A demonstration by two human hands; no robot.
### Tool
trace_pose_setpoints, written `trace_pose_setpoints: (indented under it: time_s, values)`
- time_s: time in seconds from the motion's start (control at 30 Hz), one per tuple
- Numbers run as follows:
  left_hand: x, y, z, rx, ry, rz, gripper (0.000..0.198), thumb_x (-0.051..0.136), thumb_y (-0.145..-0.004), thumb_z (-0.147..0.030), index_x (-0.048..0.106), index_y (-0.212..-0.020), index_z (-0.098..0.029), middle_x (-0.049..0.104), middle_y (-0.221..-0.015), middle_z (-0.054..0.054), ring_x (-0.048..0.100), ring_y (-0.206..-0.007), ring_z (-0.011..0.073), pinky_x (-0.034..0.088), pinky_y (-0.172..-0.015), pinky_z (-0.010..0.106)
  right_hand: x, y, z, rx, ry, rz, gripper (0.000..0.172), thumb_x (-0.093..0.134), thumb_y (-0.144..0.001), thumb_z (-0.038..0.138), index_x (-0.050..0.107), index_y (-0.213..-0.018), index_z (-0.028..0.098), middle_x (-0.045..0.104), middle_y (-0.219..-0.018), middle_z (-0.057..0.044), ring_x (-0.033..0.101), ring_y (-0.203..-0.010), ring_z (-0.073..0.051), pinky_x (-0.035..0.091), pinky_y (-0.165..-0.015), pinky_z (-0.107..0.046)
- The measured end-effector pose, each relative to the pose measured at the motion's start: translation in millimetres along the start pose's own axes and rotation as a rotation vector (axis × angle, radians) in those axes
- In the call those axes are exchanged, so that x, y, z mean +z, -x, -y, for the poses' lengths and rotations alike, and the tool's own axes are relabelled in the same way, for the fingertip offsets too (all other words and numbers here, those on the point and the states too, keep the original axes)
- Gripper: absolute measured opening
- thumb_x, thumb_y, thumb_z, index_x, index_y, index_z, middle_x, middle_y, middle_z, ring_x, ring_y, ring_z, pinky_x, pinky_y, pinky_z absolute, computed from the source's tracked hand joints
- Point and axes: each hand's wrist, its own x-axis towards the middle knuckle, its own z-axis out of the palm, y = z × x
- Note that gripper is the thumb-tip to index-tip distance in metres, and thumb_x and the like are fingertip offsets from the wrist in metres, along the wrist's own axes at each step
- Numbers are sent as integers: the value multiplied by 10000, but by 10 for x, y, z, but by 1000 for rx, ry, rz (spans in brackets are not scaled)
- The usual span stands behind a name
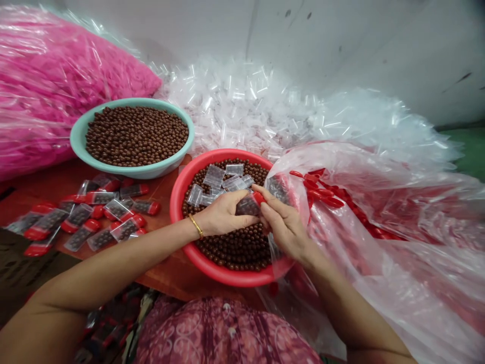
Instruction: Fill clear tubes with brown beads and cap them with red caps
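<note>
Over a red basin (178,212), my two hands meet on a small clear plastic box (248,206) with brown beads inside and a red cap at its right end. My left hand (223,212), with a gold bracelet at the wrist, grips the clear body between thumb and fingers. At the red end, the fingers of my right hand (284,222) close on the cap. Brown beads (235,253) fill the basin beneath. Several clear plastic boxes (214,176) lie on the beads behind my left hand.
A light-blue basin (76,136) of brown beads stands at the back left. Filled red-capped boxes (79,217) lie left on the table. Pink pieces in a plastic bag (68,76), a heap of clear boxes (242,101) and a bag with red caps (322,189) surround the basins.
</note>
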Motion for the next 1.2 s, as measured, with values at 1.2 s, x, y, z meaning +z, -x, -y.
trace_pose_setpoints:
  time_s: [1.2]
  values:
    - [-5, 33, -203, -115, -652, 74, 148, 438, -611, -272, 568, -587, -206, 609, -511, -58, 539, -493, 171, 391, -506, 250, -10, -338, 74, -110, 323, -49, 280, 410, -941, 386, 634, -960, 219, 680, -877, 35, 612, -764, -88, 406, -647, -175]
